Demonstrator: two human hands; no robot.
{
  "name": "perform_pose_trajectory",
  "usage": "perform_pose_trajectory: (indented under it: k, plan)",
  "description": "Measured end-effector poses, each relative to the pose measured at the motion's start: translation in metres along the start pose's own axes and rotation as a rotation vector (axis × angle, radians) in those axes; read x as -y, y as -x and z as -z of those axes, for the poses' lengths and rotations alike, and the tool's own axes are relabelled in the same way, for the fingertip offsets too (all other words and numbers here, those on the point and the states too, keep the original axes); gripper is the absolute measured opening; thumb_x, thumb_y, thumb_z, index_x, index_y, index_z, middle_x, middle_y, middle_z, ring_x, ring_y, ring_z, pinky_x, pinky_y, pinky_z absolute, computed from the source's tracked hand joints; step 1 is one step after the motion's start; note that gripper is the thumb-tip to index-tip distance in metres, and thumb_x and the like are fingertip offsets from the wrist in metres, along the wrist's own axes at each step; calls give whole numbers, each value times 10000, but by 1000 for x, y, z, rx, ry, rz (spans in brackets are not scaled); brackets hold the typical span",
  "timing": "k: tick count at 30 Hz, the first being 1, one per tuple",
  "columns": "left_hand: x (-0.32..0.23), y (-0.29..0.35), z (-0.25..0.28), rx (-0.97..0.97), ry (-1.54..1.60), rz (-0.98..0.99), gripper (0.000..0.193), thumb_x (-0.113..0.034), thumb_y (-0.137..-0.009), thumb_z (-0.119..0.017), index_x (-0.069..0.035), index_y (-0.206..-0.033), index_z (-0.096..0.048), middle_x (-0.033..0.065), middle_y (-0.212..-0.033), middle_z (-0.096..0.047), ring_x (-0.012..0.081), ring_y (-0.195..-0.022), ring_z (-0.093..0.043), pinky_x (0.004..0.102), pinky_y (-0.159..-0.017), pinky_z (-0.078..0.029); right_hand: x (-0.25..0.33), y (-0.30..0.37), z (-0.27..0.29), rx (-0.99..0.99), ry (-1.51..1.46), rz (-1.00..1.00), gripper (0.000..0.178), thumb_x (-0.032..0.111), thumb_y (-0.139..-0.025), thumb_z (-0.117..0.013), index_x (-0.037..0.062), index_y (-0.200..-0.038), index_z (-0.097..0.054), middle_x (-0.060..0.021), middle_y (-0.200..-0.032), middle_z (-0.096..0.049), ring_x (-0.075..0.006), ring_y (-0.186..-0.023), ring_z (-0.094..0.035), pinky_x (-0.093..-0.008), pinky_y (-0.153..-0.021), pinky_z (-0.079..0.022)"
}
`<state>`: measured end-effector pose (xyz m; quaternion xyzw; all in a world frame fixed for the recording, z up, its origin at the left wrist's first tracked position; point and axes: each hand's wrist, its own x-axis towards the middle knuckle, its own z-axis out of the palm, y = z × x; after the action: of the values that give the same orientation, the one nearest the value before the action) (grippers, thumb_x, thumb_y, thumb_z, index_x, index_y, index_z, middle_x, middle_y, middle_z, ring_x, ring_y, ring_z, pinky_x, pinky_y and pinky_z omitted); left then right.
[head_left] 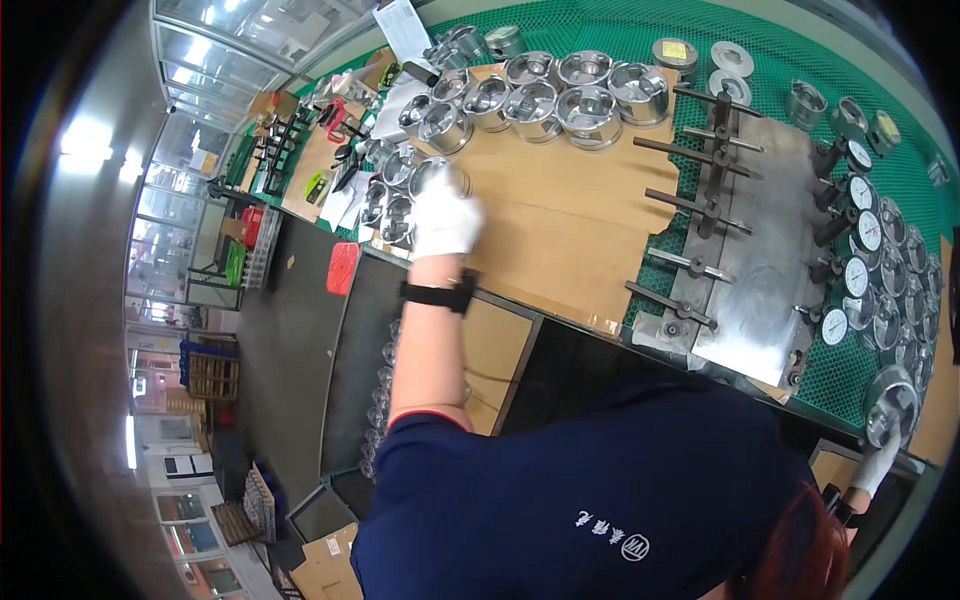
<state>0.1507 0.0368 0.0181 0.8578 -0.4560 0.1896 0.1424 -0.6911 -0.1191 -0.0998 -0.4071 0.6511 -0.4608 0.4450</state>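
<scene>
At the tabletop point(845, 390)'s near right corner, my right hand point(877, 468) seems clamped on a glossy, rounded silver piston point(893, 398); my left hand point(445, 222) (blurred) shows fingers I cannot read.

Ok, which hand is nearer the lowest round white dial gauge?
Right: the right hand is below and to the right of the gauge; the left hand is farther off, to its left.

The left hand point(447, 220) and right hand point(876, 472) wear plain white, the pistons point(588, 118) bright silver. Over there, the mat point(775, 65) is green with a fine mesh pattern, the cardboard point(570, 225) tan, the plate point(765, 250) steely grey, the gauges point(869, 230) white-faced, the shirt point(560, 500) navy with white print.
</scene>
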Motion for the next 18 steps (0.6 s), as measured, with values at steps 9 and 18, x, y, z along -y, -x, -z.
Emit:
perform_pose_trajectory:
  k: [9, 18]
  plan:
    - [94, -28, -21, 658, -105, 245, 692, -225, -830, -661, -131, -1489, -472, 224, -1476, -503, 381, -1283, -572, 405, -1079, -472, -64, -30, -70, -53, -257, -464, 366, 438, -965, -585, 154, -1191, -633, -47, -1015, -656, -191, -792, -612, -328, -648, -495]
    - [90, -34, -26, 648, -168, 218, 524, -249, -828, -673, -72, -1316, -601, 249, -1211, -675, 404, -1139, -650, 430, -982, -527, -66, -39, -88, -138, -248, -433, 427, 453, -997, -542, 190, -1328, -599, -39, -1100, -676, -198, -879, -654, -313, -713, -524]
